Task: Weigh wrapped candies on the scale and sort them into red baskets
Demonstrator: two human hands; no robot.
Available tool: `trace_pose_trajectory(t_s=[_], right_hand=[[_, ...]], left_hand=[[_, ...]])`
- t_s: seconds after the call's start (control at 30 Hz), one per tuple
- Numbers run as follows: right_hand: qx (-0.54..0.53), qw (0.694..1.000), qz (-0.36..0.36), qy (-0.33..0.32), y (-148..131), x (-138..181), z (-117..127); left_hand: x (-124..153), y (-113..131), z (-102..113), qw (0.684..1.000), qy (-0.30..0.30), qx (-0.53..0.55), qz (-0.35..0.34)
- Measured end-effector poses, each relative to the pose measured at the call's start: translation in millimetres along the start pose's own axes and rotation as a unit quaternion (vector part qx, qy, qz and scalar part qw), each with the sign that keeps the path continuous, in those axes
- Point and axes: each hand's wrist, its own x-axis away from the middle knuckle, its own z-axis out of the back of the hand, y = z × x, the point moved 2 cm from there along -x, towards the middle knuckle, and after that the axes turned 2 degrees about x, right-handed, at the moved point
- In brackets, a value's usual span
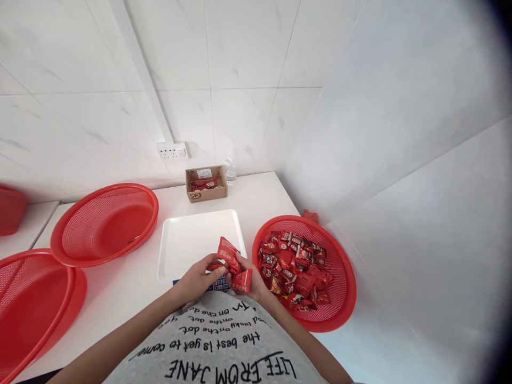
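Observation:
Several red snack packets (242,281) are bunched between my two hands, close to my shirt. My left hand (198,280) has its thumb and fingers closed on the packets' left side. My right hand (256,280) is wrapped round them from the right, with one packet sticking up and another hanging over the fingers. Just beyond my hands lies a white tray (200,229). Right of my right hand, a red mesh basket (344,277) holds many red and brown wrapped snacks (296,261). A blue patterned item (219,284) shows partly below my hands.
A cardboard box (206,193) with red packets stands at the table's back, beside a clear plastic bottle (230,169). Two red baskets, a far mesh one (100,218) and a near one (36,309), sit at the left. A wall socket (173,151) is behind.

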Motion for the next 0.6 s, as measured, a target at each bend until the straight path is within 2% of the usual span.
trace_pose_trajectory(t_s=[0.17, 0.3, 0.47, 0.6], right_hand=[[0.006, 1.0, -0.004, 0.012, 0.2, 2.6, 0.3], [0.008, 1.0, -0.006, 0.007, 1.1, 5.3, -3.7], [0.018, 0.999, -0.009, 0.033, 1.5, 7.2, -7.7], [0.043, 0.998, -0.016, 0.032, 2.3, 6.0, -6.9]], left_hand=[[-0.4, -3.9, 2.2, 0.995, 0.046, 0.047, 0.075], [0.8, -9.5, 1.2, 0.987, 0.032, 0.108, 0.118], [0.2, -12.7, 1.9, 0.969, 0.024, 0.207, 0.131], [0.2, -9.3, 2.1, 0.968, 0.015, 0.228, 0.104]])
